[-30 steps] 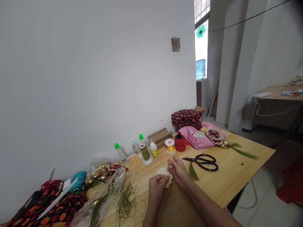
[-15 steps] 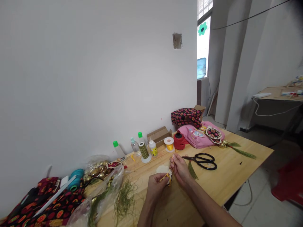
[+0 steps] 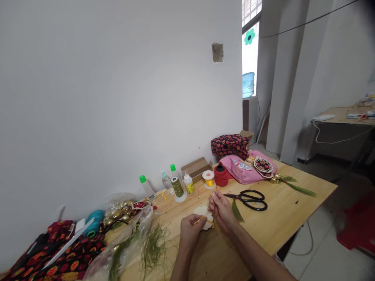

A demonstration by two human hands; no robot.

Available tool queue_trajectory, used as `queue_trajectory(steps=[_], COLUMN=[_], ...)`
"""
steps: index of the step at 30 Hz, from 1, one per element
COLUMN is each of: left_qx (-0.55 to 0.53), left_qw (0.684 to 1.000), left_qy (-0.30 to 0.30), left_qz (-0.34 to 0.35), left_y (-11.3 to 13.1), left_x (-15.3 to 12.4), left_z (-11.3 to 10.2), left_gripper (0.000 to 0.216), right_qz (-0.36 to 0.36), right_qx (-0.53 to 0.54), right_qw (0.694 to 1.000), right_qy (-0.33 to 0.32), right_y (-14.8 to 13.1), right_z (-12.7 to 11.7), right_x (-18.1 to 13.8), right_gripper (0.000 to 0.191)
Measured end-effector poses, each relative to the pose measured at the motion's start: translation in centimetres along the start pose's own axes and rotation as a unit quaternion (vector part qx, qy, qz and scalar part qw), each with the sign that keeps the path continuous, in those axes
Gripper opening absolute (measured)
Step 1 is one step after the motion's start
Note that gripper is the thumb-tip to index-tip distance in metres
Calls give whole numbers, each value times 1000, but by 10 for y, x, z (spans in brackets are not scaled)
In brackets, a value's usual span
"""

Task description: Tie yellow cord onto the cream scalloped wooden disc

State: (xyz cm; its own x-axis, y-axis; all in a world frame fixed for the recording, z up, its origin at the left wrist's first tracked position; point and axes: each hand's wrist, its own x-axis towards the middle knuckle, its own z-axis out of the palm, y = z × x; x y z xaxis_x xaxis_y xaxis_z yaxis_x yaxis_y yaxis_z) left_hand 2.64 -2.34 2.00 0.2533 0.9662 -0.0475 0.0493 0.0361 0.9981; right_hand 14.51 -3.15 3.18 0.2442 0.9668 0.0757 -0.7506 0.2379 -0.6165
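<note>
My left hand (image 3: 190,228) is closed in a pinch on a thin yellow cord (image 3: 200,219). Just to its right, my right hand (image 3: 220,208) has its thumb and forefinger pressed together on another bit of yellow cord, which shows at the fingertips. Between and beneath the hands is a cream scalloped piece (image 3: 206,213), with yellow cord lying over its lower right edge. Whether the cord is tied to it I cannot tell. Black-handled scissors (image 3: 249,199) lie right of my right hand, beside a small green tassel (image 3: 237,210).
Behind the hands stand a yellow cord spool (image 3: 209,180), a red thread cone (image 3: 221,175), a glue bottle (image 3: 189,184) and an olive thread cone (image 3: 177,187). Loose green threads (image 3: 154,246) and a plastic bag (image 3: 99,257) lie left. A pink cloth bag (image 3: 231,168) sits at back right.
My left hand has drawn slightly left, away from my right hand. More of the cream piece shows between them, and the cord no longer visibly stretches from hand to hand.
</note>
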Motion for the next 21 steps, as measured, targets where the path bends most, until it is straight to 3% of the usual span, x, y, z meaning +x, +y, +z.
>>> queue_trajectory(steps=[5,13,17,21], left_qx=[11,-45,-77,-81], left_qw=[1000,998,997,996], left_qy=[11,-51,-29,-20], left_qz=[10,-16,-3,7], left_y=[6,-1,-7,-10], left_x=[-2,-2,2,5], left_z=[1,-1,-6,-10], left_gripper=[18,25,23,20], right_qz=[-21,-33,-34,-30], right_qx=[-12,-45,-168,-344], right_qw=[999,997,985,932], right_qy=[21,44,-25,-112], right_y=[1,1,4,8], right_z=[-3,-5,-6,-13], right_x=[3,5,-2,-9], right_gripper=[23,23,19,28])
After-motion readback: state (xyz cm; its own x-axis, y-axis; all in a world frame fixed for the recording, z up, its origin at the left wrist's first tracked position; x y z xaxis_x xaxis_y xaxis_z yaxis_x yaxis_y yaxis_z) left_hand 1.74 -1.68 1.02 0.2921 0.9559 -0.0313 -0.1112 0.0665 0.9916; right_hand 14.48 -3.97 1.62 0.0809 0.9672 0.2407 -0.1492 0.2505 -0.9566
